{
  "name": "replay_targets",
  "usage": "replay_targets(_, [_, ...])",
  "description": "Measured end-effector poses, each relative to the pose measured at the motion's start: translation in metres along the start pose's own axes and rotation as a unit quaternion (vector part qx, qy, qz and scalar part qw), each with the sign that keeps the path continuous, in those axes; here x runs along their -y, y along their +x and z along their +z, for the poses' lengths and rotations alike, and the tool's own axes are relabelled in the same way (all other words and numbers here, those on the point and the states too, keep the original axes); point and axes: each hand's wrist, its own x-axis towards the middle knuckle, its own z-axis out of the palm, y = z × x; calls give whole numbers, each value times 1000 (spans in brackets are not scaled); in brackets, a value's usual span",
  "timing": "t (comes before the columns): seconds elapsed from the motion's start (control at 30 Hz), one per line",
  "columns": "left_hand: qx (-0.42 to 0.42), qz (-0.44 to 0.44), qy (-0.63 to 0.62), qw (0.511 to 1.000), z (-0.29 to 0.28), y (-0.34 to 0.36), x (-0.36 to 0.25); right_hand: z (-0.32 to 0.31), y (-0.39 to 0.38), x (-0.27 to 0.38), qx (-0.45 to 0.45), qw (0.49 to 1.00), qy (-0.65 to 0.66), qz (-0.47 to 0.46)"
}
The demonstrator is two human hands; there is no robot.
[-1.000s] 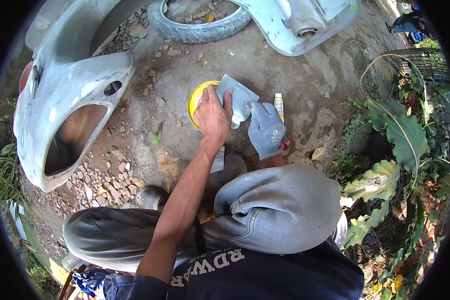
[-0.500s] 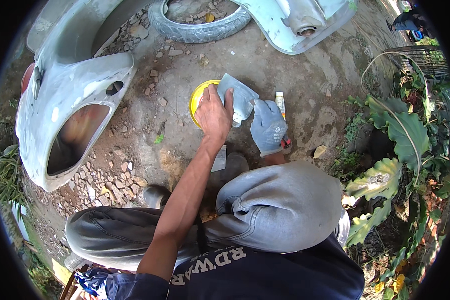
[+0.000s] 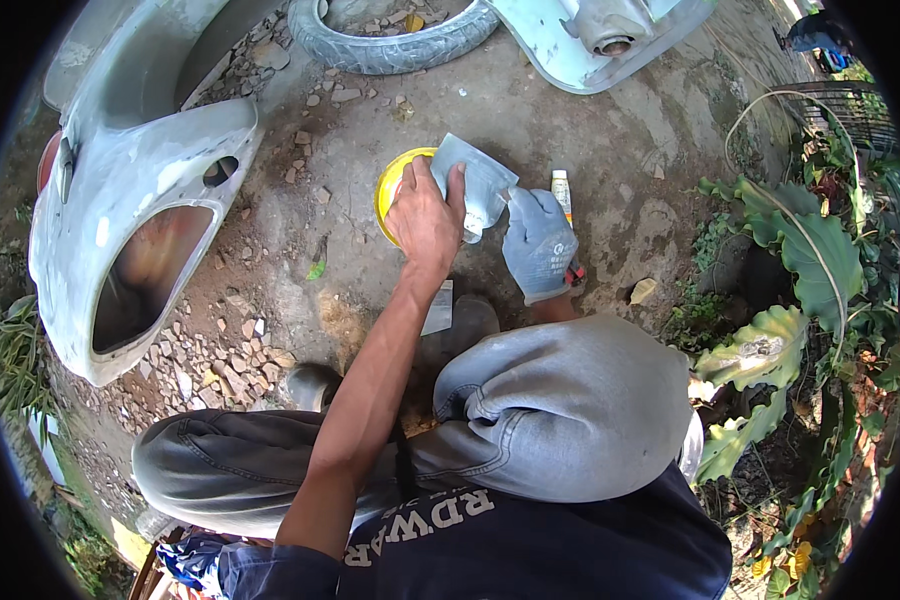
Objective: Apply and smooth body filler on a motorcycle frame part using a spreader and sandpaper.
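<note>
My bare left hand reaches over a round yellow tub, its fingers curled at the rim and its thumb against the edge of a flat grey-blue plate. A pale smear shows near the plate's lower edge. My right hand, in a grey glove, is closed at the plate's right corner. From the bottom of that fist sticks the red end of a tool; the rest of the tool is mostly hidden by the glove. Just right of the glove a small white and yellow tube is on the ground.
Another pale flat sheet lies by my shoe. Pale scooter body panels stand at the left, another panel at the far side beside a tyre. Broken rubble covers the ground left; leafy plants grow at the right.
The whole view has shifted slightly. Both hands stay at the tub and plate, with only a very small movement of the gloved hand.
</note>
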Motion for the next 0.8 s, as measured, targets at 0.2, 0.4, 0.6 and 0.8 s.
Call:
replay_targets(0.2, [26,-7,5,1000,0,0,-7,-17,-11,4,37,999,4,9])
replay_targets(0.4, [32,-8,12,999,2,-2,-3,-18,-17,16,85,996,-31,-6])
replay_targets(0.6, [33,-2,21,999,-5,-6,-1,-14,12,6,73,995,-48,-38])
replay_targets(0.8, [32,1,5,999,-2,-3,-8,-9,10,-10,54,998,7,9])
